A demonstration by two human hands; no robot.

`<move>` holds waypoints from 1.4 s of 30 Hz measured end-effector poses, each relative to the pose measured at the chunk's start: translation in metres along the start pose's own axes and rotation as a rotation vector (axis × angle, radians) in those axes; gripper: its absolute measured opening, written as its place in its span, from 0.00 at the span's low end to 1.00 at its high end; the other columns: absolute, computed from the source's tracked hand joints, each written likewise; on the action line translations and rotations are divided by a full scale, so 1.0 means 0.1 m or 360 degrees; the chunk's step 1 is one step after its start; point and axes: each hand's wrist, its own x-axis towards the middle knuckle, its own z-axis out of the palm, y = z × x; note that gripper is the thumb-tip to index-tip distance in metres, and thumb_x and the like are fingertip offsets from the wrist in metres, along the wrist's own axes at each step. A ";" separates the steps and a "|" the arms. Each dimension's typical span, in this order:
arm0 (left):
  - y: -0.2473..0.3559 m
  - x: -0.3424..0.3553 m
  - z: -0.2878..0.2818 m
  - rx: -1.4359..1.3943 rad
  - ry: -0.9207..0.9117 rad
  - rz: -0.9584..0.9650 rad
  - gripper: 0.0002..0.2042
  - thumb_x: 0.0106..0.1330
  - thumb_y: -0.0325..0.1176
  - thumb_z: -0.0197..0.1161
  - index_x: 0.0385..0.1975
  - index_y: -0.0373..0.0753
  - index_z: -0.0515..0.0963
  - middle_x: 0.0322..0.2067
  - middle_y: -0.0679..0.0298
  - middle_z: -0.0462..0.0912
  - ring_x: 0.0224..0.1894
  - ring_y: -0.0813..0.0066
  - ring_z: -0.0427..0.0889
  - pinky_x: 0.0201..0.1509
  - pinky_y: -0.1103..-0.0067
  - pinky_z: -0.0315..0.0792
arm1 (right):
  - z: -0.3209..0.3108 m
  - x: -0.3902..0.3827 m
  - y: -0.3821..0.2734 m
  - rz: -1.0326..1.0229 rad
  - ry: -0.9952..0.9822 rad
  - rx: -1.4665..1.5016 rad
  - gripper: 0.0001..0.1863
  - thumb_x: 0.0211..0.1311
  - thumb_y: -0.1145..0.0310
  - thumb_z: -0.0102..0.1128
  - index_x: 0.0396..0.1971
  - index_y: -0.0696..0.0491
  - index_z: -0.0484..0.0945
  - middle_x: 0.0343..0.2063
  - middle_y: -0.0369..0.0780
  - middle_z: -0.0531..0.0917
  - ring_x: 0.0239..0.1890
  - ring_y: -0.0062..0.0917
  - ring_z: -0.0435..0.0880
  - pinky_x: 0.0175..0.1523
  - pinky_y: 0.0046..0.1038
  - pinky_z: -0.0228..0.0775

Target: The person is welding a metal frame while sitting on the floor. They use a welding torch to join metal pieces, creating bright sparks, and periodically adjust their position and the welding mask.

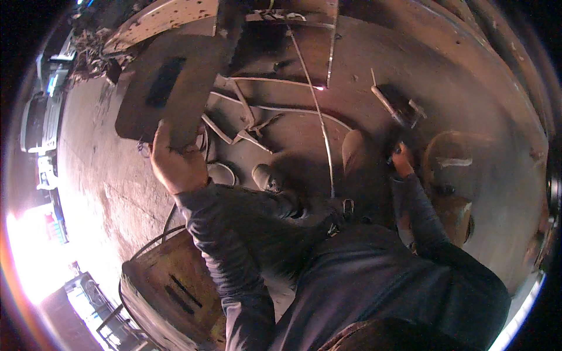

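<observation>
My left hand (pixel 178 167) grips the lower edge of a dark hand-held welding shield (pixel 132 108), thumb on its face. The shield stands at the upper left, with a black rectangular window in it. My right hand (pixel 402 161) is closed around the dark handle of a welding electrode holder (pixel 401 114), its jaw end pointing up and away and a thin rod sticking out. Between my hands, a metal frame (pixel 331 52) has a small glowing spot (pixel 319 88) at its near corner. A long thin rod (pixel 319 111) runs from the frame toward my lap.
Cables and scrap bars (pixel 246 123) lie on the floor ahead. A box-like metal piece (pixel 170 286) with slots stands at the lower left. At right are a round-ended flat piece (pixel 456 158) and a rusty block (pixel 453 213). A holed plate (pixel 161 23) lies beyond the shield.
</observation>
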 end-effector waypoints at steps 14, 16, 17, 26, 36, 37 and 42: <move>0.04 -0.05 -0.07 -0.0232 0.0212 -0.0012 0.16 0.67 0.25 0.59 0.54 0.36 0.73 0.47 0.59 0.81 0.49 0.62 0.83 0.54 0.68 0.79 | -0.42 1.04 -0.72 0.0405 0.0253 -0.1020 0.26 0.63 0.59 0.61 0.60 0.52 0.77 0.58 0.51 0.79 0.61 0.49 0.77 0.61 0.49 0.73; 0.04 -0.03 0.00 -0.0272 0.0234 -0.0027 0.15 0.67 0.27 0.59 0.53 0.35 0.74 0.48 0.58 0.81 0.49 0.61 0.83 0.52 0.67 0.79 | -0.43 1.12 -0.63 0.0391 0.0274 -0.0985 0.27 0.62 0.58 0.63 0.60 0.53 0.77 0.58 0.51 0.79 0.61 0.49 0.77 0.61 0.49 0.72; 0.04 -0.02 0.05 -0.0233 0.0247 -0.0013 0.15 0.68 0.28 0.59 0.53 0.35 0.74 0.48 0.57 0.81 0.49 0.59 0.84 0.50 0.65 0.81 | -0.43 1.15 -0.56 0.0363 0.0276 -0.0941 0.27 0.61 0.58 0.63 0.60 0.53 0.77 0.58 0.51 0.79 0.61 0.49 0.77 0.61 0.48 0.72; -0.04 0.03 -0.12 0.0053 0.0231 0.0154 0.15 0.61 0.18 0.58 0.48 0.32 0.80 0.46 0.52 0.82 0.49 0.58 0.83 0.55 0.68 0.77 | -0.20 1.25 -0.42 -0.0113 -0.0136 0.0206 0.32 0.56 0.56 0.68 0.59 0.54 0.75 0.56 0.52 0.79 0.60 0.47 0.77 0.62 0.45 0.69; -0.03 0.08 0.11 -0.0243 0.0218 -0.0032 0.14 0.70 0.31 0.58 0.50 0.30 0.75 0.45 0.53 0.82 0.48 0.60 0.84 0.51 0.66 0.79 | 0.29 2.96 -0.28 -0.0203 0.0257 -0.0641 0.24 0.53 0.57 0.71 0.47 0.56 0.80 0.47 0.50 0.83 0.52 0.50 0.80 0.58 0.45 0.70; -0.02 0.10 0.15 -0.0233 0.0230 -0.0018 0.13 0.69 0.30 0.58 0.50 0.32 0.75 0.43 0.54 0.82 0.46 0.61 0.84 0.48 0.66 0.80 | 0.29 2.99 -0.37 -0.0184 0.0094 -0.0732 0.23 0.54 0.58 0.71 0.46 0.56 0.80 0.47 0.49 0.83 0.51 0.50 0.80 0.57 0.45 0.71; -0.02 0.02 0.05 0.0213 0.0179 0.0185 0.10 0.70 0.26 0.57 0.47 0.31 0.76 0.43 0.55 0.80 0.46 0.65 0.83 0.46 0.69 0.80 | 0.37 2.46 -0.21 -0.0323 0.0133 -0.1188 0.14 0.61 0.61 0.63 0.41 0.55 0.82 0.46 0.47 0.85 0.47 0.44 0.84 0.51 0.45 0.76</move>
